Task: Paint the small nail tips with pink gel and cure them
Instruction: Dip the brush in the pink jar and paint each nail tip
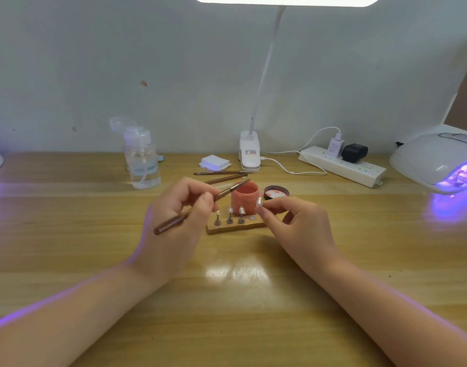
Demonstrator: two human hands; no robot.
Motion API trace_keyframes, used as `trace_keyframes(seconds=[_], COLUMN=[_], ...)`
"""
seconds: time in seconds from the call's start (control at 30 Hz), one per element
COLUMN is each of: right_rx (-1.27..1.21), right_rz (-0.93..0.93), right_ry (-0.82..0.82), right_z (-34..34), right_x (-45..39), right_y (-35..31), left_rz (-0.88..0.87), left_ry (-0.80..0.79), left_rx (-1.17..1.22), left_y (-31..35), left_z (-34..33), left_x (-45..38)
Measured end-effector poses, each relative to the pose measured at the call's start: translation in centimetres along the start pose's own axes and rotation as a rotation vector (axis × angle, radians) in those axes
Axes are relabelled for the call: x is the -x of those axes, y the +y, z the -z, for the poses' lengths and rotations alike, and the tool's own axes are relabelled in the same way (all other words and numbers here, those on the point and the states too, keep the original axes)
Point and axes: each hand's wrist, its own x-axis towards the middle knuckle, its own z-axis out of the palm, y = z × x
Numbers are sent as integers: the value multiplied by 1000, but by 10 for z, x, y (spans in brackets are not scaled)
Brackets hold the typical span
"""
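The left hand (182, 207) pinches a brush (200, 205), its long axis slanting from the near-left up to bristles at the pink gel jar (245, 198) rim mid-table. The right hand (293, 223) pinches one nail tip (259, 202) upright, above the wooden stand (235, 225).

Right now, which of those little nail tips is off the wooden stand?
The nail tip pinched in the right hand, in front of the pink jar. The other three nail tips stand upright on the wooden stand.
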Motion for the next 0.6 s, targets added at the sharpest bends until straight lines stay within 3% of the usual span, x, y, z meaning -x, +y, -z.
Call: trace_keyframes(seconds=[0.07,0.17,0.6], right_rx=[-7,-35,-43], right_rz=[-1,-1,24], right_ry=[1,24,76], right_z=[0,1,-1], right_x=[0,-1,-1], right_y=[1,3,6], left_rz=[-165,-344,-326], left_ry=[-71,-150,-179], left_rx=[-190,-279,-252], left_y=[1,-1,-3], left_z=[1,-2,-2], left_x=[3,7,8])
